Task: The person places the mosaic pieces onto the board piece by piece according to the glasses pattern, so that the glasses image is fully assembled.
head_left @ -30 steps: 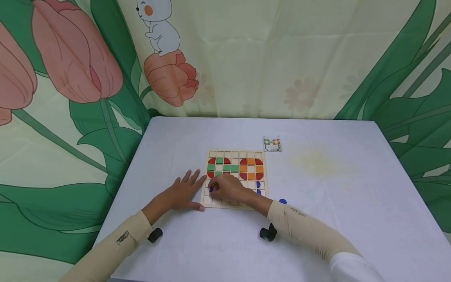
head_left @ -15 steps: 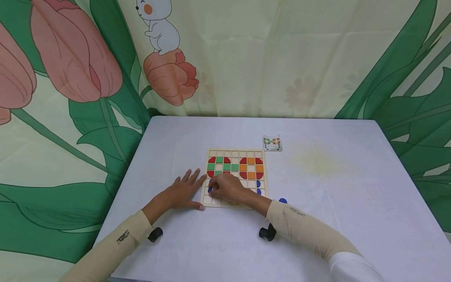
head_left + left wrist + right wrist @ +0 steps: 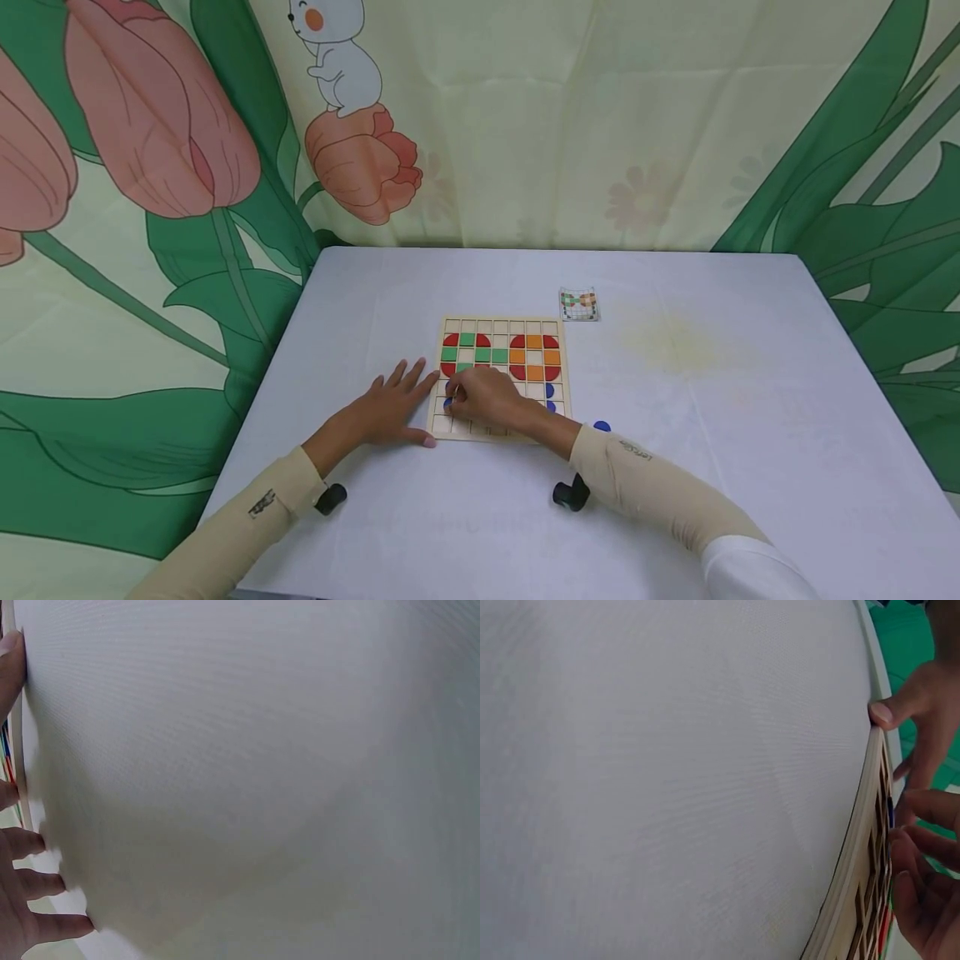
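A wooden grid board [image 3: 500,327] lies on the table, with a red-and-green ring and a red-and-orange ring of tiles in its upper rows. My right hand [image 3: 483,400] rests over the board's lower left, its fingers curled round a blue piece [image 3: 448,403] set against a cell there. My left hand [image 3: 390,408] lies flat on the table, fingers spread, touching the board's left edge. In the right wrist view my right hand's fingers [image 3: 922,855] curl over the board's edge [image 3: 851,892]. The left wrist view has only my left hand's fingers [image 3: 30,885] at its left border.
Two blue pieces [image 3: 550,391] sit in the board's right cells and another blue piece [image 3: 602,427] lies on the table beside my right forearm. A small pattern card [image 3: 579,305] lies beyond the board. The white table [image 3: 712,400] ends at a flowered curtain.
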Demonstrator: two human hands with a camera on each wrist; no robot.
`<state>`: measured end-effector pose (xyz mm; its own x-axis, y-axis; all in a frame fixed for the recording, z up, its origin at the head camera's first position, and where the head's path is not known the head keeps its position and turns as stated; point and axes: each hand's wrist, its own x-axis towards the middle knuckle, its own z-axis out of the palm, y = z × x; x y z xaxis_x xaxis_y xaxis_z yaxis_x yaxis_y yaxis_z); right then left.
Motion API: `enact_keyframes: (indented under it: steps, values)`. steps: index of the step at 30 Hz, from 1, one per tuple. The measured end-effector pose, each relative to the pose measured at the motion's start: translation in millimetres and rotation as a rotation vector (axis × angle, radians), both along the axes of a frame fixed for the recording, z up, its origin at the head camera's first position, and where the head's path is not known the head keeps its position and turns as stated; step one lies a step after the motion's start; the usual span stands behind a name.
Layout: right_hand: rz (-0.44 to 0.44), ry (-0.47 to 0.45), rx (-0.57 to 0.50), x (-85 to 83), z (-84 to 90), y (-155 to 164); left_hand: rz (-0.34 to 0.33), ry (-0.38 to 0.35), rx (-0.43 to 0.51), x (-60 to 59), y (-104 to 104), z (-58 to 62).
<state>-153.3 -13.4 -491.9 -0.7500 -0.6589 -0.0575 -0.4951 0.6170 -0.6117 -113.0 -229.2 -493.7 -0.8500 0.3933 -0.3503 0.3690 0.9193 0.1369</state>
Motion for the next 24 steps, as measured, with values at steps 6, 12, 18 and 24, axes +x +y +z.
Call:
enact_keyframes:
  steps: [6, 12, 18, 24]
  values:
    - [-0.040, -0.016, -0.044, -4.4, 9.2, 27, 0.014, -0.017, -0.011, -1.2, 0, -3.4]
    - [-0.093, -0.066, -0.099, -9.2, 19.8, 86, 0.022, -0.009, -0.029, -1.0, 2, -4.7]
    - [-0.189, -0.113, -0.040, -3.5, 15.2, 149, 0.022, -0.004, -0.029, 0.4, 4, -2.4]
    - [-0.205, -0.166, 0.093, 5.2, 7.5, 194, 0.019, 0.009, -0.028, 1.6, 4, -1.9]
